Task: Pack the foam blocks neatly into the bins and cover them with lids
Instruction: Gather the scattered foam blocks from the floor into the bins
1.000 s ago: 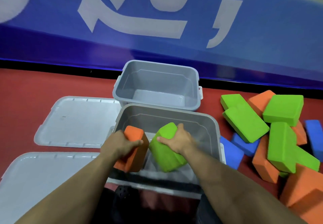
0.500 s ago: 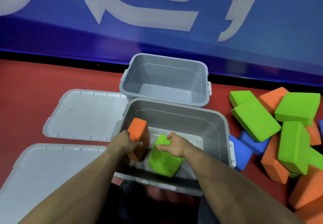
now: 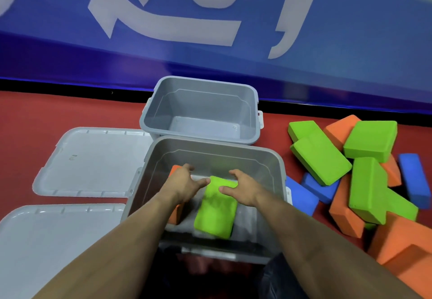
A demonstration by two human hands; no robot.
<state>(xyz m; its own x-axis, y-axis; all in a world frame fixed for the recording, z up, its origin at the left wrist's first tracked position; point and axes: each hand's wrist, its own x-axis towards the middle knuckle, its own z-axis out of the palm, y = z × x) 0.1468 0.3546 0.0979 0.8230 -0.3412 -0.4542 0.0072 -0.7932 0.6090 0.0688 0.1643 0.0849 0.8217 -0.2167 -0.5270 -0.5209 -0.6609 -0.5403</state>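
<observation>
Reaching down into the near bin (image 3: 211, 151), both hands are hovering over the blocks inside it. The left hand (image 3: 184, 180) is spreading its fingers wide and is holding nothing; it is sitting over the orange block (image 3: 175, 214), which is standing on its side by the bin's left wall. Most of that block is hiding under the hand and arm, so I cannot tell if the hand is touching it. The right hand (image 3: 243, 190) is also opening up, with loose fingers, and its thumb is lying right at the top end of the green block (image 3: 216, 207). It is not squeezing it. The green block is lying flat on the bin's floor, just right of the orange one.

Behind the near bin, another bin (image 3: 201, 111) is sitting by the blue wall (image 3: 210, 18), with no blocks showing in it. To the left of the near bin, two lids (image 3: 93, 162) are lying flat on the red floor (image 3: 58, 111), one behind the other. To the right of the near bin, a pile of blocks (image 3: 364, 172) in green, orange and blue is waiting on the floor, with a blue one just beside the bin's right wall.
</observation>
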